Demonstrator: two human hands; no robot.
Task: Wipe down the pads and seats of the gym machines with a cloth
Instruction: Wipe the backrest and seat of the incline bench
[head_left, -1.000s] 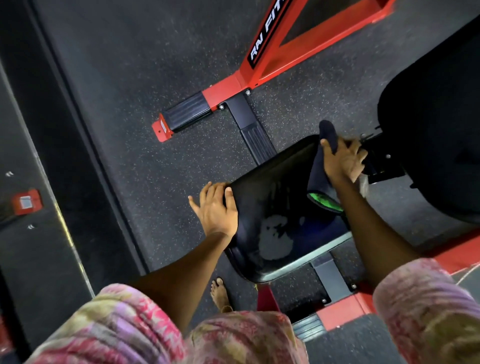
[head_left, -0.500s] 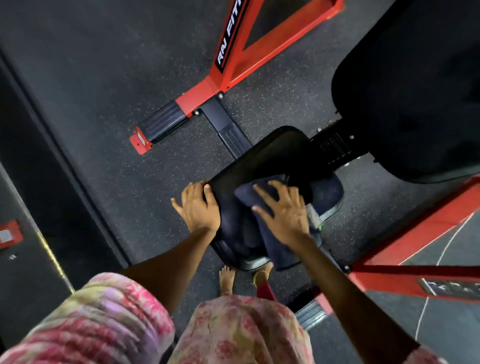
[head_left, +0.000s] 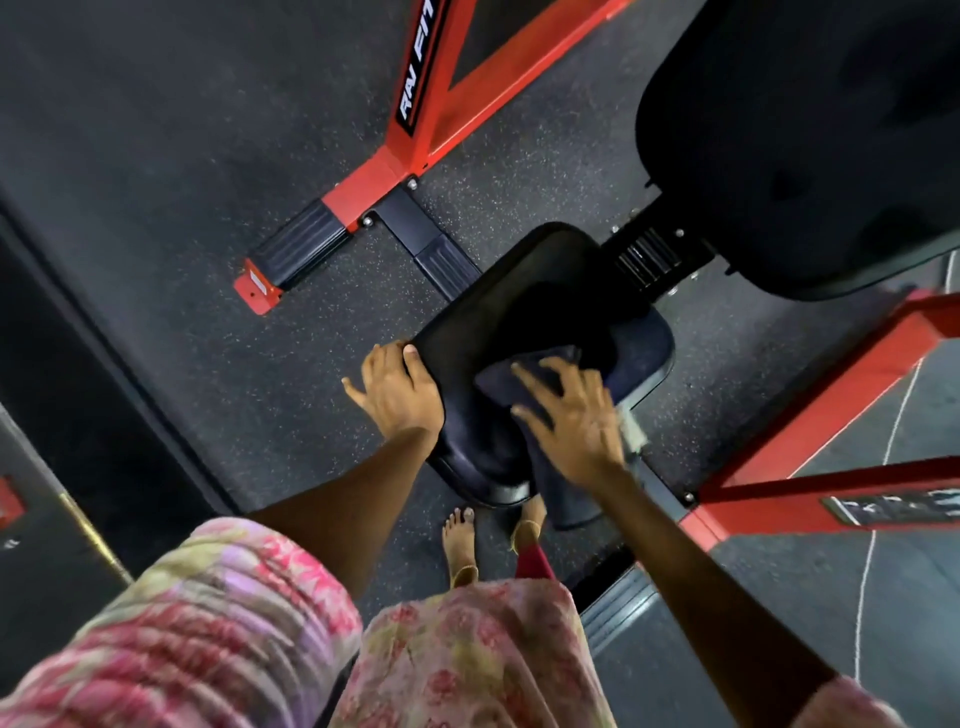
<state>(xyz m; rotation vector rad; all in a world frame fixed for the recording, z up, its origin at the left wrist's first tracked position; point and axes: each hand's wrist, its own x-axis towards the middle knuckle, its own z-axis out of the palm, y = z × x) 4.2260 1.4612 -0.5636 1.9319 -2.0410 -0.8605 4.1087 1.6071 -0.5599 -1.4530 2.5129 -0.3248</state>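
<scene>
My flat open right hand (head_left: 574, 421) presses the cloth (head_left: 545, 447) on the seat (head_left: 519, 312), my left hand (head_left: 397, 389) grips its edge; the cloth hanging below my palm could slip off.

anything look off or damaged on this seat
No damage shows. The seat looks whole, with no tear visible, though it is dark. The right hand presses the cloth flat on it; the cloth's end hangs over the near edge. The left hand holds the seat's left edge.

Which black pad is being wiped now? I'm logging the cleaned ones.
The small black seat pad under the dark cloth; the large black back pad is untouched.
</scene>
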